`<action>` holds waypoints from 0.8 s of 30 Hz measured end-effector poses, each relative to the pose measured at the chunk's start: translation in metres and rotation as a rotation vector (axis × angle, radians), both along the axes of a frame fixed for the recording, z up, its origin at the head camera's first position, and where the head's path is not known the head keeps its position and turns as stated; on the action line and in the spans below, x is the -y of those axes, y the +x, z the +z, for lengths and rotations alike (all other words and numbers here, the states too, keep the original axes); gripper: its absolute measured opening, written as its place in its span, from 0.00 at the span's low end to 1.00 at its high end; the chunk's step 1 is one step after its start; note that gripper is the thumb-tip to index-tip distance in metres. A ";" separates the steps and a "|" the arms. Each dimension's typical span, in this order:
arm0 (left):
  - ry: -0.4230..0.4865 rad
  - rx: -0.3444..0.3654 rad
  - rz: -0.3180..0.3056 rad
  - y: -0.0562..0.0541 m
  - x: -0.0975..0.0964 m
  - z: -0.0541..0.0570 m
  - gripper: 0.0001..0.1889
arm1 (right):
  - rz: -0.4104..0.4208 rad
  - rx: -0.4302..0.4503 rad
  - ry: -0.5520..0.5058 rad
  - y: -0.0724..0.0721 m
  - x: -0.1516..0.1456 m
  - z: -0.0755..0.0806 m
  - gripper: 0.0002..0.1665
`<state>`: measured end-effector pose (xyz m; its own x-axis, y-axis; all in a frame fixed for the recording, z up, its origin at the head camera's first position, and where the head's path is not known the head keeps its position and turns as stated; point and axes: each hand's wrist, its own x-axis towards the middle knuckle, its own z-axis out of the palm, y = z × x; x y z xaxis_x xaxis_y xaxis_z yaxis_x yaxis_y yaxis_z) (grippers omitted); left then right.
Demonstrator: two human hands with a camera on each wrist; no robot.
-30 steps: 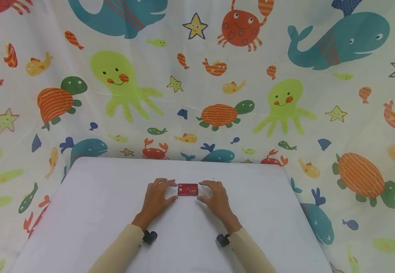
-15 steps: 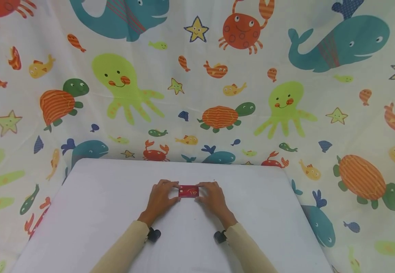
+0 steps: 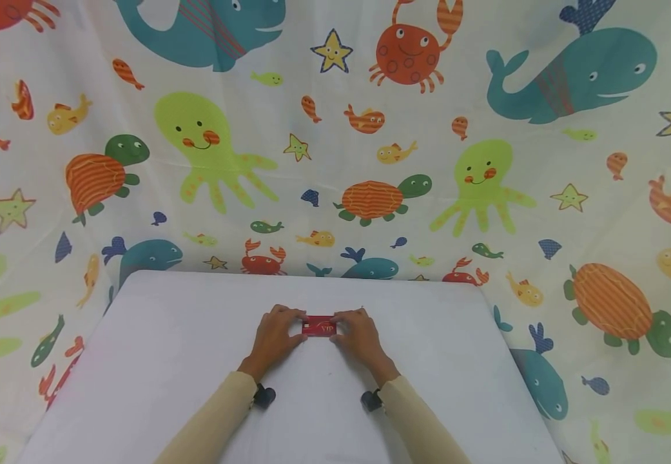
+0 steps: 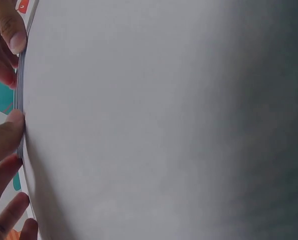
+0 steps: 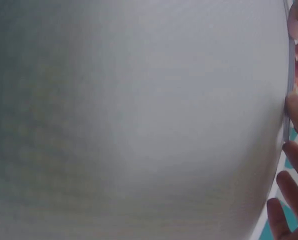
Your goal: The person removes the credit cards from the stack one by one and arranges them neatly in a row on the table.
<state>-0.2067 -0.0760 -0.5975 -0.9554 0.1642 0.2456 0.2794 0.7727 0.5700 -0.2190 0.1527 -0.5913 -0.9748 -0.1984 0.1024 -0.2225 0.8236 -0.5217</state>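
A red card (image 3: 319,327) with "VIP" lettering and a chip mark lies face up near the middle of the white table. Seen edge-on in the left wrist view, it tops a thin stack of cards (image 4: 19,97) with several layers. My left hand (image 3: 274,338) pinches the left end of the stack, thumb on the near edge and forefinger on the far one. At the right end my right hand (image 3: 360,340) grips in the same way. The stack's edge (image 5: 292,65) also shows in the right wrist view, partly covered by fingertips.
White cloth covers the table (image 3: 167,361), whose far edge meets a curtain (image 3: 323,167) printed with sea animals. Both forearms wear beige sleeves, with small black cameras (image 3: 264,396) strapped at the wrists.
A second ago both hands were held slightly apart from the ends of the cards. They have moved inward, and their fingers now close on the stack's two ends.
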 end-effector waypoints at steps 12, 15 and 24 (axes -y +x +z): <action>0.011 -0.010 0.005 0.001 -0.001 0.004 0.22 | -0.016 0.022 -0.017 -0.002 0.002 -0.001 0.18; 0.003 0.002 0.008 0.000 -0.001 0.003 0.22 | -0.028 0.041 -0.018 -0.003 0.002 0.000 0.18; -0.015 0.016 0.017 0.000 0.000 0.008 0.22 | -0.027 0.046 -0.049 -0.002 0.001 0.005 0.18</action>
